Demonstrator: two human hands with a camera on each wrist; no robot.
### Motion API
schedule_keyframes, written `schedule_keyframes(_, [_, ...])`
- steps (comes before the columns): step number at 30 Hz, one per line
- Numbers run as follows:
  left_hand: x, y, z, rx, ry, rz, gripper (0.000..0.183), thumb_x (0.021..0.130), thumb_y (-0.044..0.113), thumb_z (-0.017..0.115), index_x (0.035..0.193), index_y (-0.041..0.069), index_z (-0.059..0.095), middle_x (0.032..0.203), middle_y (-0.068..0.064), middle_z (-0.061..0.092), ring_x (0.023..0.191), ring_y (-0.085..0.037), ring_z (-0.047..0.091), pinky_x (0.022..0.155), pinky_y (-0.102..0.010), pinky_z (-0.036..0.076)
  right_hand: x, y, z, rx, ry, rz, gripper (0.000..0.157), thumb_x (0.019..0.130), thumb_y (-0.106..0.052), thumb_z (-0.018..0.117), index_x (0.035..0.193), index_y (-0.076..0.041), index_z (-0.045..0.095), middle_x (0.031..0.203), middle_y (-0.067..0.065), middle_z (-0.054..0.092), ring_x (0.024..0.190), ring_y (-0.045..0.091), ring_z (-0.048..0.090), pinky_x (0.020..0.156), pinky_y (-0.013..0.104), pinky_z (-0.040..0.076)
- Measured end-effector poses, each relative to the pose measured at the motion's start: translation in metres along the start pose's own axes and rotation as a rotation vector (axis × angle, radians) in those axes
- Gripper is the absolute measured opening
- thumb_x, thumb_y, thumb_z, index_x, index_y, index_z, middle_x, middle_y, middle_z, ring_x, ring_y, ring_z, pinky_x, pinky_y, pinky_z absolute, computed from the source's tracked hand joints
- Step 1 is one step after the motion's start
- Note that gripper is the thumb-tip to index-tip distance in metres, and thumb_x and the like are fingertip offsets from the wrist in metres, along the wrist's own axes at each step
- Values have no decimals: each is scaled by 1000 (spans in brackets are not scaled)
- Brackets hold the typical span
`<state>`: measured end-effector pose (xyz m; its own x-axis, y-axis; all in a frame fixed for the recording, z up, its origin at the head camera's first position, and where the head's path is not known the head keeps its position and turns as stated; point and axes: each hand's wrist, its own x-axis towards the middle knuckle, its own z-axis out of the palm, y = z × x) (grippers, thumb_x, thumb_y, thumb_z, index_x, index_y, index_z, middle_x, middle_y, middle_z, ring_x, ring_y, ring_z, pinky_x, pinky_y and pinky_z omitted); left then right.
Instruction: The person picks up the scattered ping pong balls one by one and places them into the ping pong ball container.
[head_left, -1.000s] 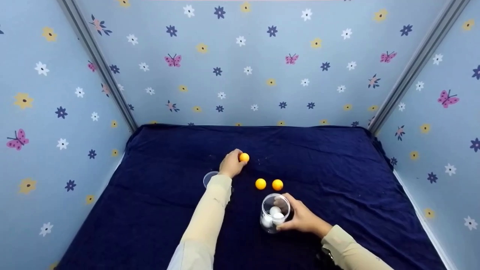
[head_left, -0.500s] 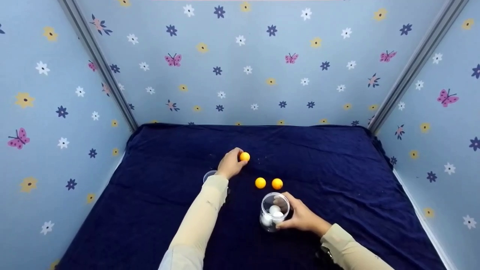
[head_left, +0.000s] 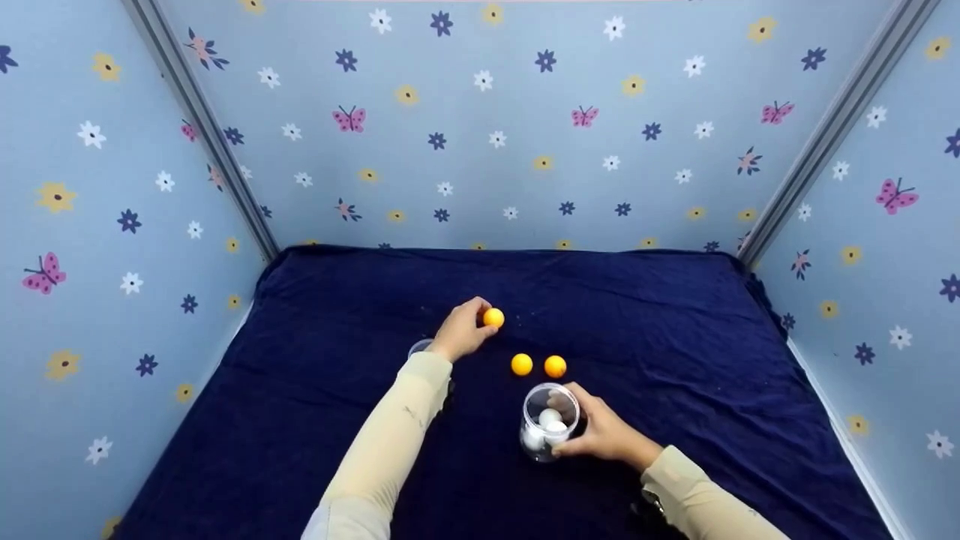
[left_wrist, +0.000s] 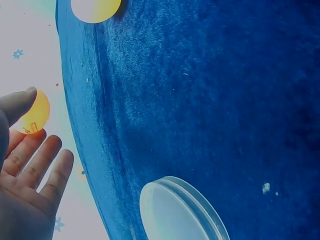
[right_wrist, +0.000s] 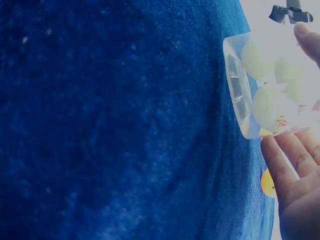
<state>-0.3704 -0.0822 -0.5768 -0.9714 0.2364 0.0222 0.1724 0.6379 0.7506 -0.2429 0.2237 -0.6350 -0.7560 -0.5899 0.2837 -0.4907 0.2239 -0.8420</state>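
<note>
The place is a booth-like enclosure; flower-and-butterfly wall panels point(head_left: 517, 82) meet grey corner posts point(head_left: 834, 127); dark blue cloth point(head_left: 637, 300) lies between.

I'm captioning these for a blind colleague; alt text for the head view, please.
A person's left hand pinches an orange ball while the right hand grips a clear jar of white balls. Two more orange balls lie beyond the jar on dark blue cloth.

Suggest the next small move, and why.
I'd probably bring the orange ball over the clear jar: the left hand holds it away from the jar, whose mouth is open, and the right hand grips the jar, with white balls inside.
</note>
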Motion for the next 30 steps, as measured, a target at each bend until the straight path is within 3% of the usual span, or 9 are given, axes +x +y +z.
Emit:
schedule_keyframes(10, [-10, 2, -4, -24, -7, 42, 28, 102, 17, 78, 126, 9, 66, 123, -12, 72, 113, -30, 68, 104, -46, 56, 1, 1, 0, 4, -3, -18, 79, 71, -16, 103, 135, -2, 59, 126, 21, 77, 118, 37, 73, 109, 27, 54])
schedule_keyframes(22, [-16, 2, -8, -106, 3, 146, 28, 95, 9, 84, 117, 4, 67, 118, -17, 74, 113, -43, 71, 100, -48, 58, 1, -3, 1, 26, 2, -14, 81, 67, -10, 103, 135, -1, 59, 127, 22, 76, 116, 41, 74, 106, 29, 56])
schedule_keyframes(30, [-20, 2, -11, -122, 1, 196, 30, 92, 5, 85, 116, 3, 68, 112, -16, 75, 105, -40, 72, 95, -46, 61, 1, -4, 1, 20, 5, 3, 80, 67, -12, 103, 134, -2, 59, 127, 20, 76, 116, 40, 73, 106, 30, 56])
